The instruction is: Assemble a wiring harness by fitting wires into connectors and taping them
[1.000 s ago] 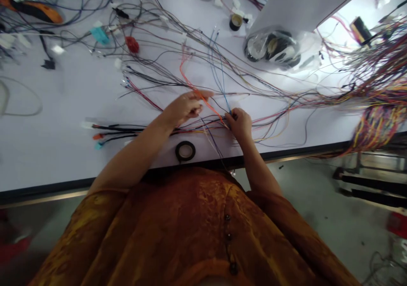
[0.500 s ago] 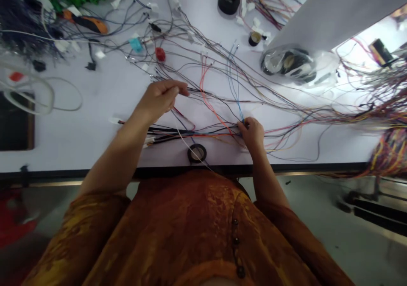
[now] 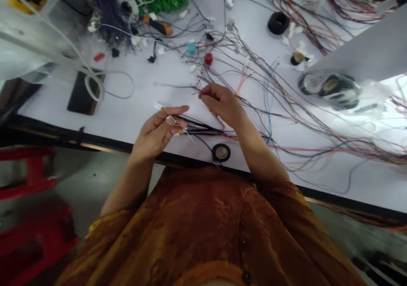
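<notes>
Left hand point(image 3: 152, 134) is holding white connector point(image 3: 171, 119), right hand point(image 3: 224, 104) pinching thin wire point(image 3: 194, 93): likely light, limp, best gripped near tip.

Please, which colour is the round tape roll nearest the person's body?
The round tape roll is black, with a paler centre; best seen in head view.

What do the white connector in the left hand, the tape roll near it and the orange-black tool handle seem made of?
White connector: probably hard plastic, pale and blocky; finish too blurred to judge.
Tape roll: likely vinyl or similar, dark wound ring around a paler core.
Tool handle: perhaps plastic with rubbery grip, judging by its two colours.
</notes>
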A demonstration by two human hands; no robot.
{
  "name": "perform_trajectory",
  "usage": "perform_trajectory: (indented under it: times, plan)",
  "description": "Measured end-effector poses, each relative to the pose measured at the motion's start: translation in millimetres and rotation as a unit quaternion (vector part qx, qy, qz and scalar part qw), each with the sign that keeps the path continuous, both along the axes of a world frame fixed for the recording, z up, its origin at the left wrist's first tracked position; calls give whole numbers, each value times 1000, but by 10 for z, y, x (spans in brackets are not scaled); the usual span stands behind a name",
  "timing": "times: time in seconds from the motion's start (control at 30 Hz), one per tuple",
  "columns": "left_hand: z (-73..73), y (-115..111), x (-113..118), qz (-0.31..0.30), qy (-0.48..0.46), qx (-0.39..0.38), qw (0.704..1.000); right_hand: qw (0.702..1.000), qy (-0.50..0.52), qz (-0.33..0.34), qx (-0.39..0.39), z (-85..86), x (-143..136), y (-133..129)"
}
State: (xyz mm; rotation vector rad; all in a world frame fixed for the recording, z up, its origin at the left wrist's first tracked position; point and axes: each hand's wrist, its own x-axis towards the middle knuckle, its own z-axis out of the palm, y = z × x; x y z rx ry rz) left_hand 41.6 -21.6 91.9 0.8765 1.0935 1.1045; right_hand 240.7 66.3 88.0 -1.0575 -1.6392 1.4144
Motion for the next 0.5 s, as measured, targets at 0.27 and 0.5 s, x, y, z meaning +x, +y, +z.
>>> perform_trajectory:
  times: [0.27, 0.5]
  plan:
    - [-368, -47, -202, 81, 39, 3, 996, 993, -12, 104, 56, 411, -681, 26]
    - [-334, -20, -328, 62, -47, -59, 995, 982, 89, 164, 8, 246, -660, -149]
